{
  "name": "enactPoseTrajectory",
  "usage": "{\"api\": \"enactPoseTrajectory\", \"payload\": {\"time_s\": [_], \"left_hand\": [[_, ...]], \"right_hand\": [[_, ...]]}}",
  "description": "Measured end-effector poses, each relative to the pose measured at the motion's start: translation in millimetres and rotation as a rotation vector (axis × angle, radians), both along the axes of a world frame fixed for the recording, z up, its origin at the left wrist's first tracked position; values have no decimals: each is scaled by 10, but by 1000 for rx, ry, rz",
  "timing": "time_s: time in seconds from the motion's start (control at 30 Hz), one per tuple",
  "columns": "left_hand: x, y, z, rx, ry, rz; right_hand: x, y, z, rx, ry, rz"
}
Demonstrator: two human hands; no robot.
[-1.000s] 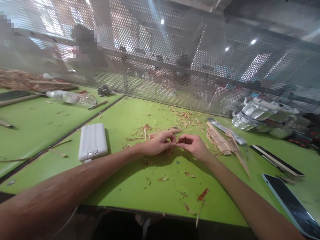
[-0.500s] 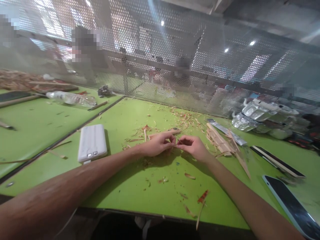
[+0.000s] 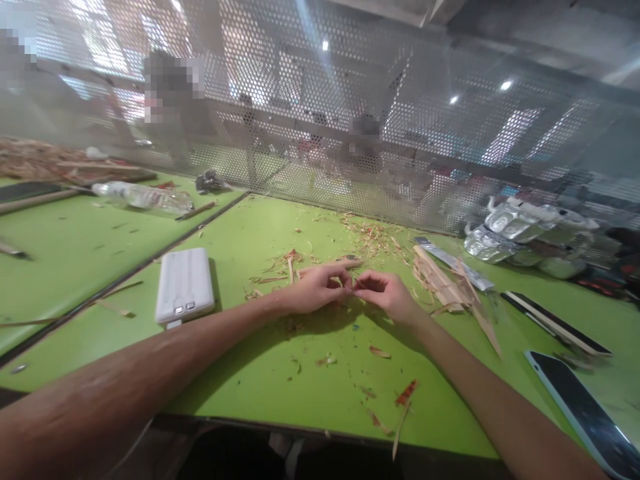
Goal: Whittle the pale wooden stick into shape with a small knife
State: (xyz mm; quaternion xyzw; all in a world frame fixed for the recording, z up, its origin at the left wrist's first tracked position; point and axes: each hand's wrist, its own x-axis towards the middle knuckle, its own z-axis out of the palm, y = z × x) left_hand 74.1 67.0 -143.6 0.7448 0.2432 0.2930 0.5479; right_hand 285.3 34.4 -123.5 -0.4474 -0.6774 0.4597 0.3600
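My left hand [image 3: 320, 288] and my right hand [image 3: 384, 293] meet fingertip to fingertip above the green table [image 3: 280, 373]. Both are pinched closed. Whatever sits between the fingertips is too small to make out. Just behind my left hand lies a wooden piece [image 3: 345, 261] with a dark spot near its end. Thin wood shavings [image 3: 273, 275] are scattered to the left of it. Split wooden strips [image 3: 440, 280] rest to the right of my right hand.
A white power bank [image 3: 185, 285] lies left of my hands. At right are a metal ruler [image 3: 453, 262], a phone [image 3: 585, 413] and crumpled silver packs [image 3: 525, 230]. A plastic bottle [image 3: 143, 197] lies at far left. Behind stands a perforated metal screen [image 3: 320, 160], with people beyond it.
Almost nothing differs. The touching fingertips have shifted very slightly to the right, and both hands keep their pinch.
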Motion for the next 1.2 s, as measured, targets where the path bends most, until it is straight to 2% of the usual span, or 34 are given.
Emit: {"api": "enactPoseTrajectory", "payload": {"time_s": [0.2,0.43,0.57,0.73,1.2], "left_hand": [[0,-20,13,-8,13,17],[-34,4,23,51,27,-58],[-34,8,32,69,16,-34],[-21,28,-6,-3,4,-14],[3,20,-13,-73,-1,6]], "right_hand": [[-3,1,-3,-1,-12,5],[13,17,-14,-19,-5,49],[34,37,-25,-27,-2,39],[32,48,-40,18,-25,25],[6,34,-25,52,-67,-12]]}}
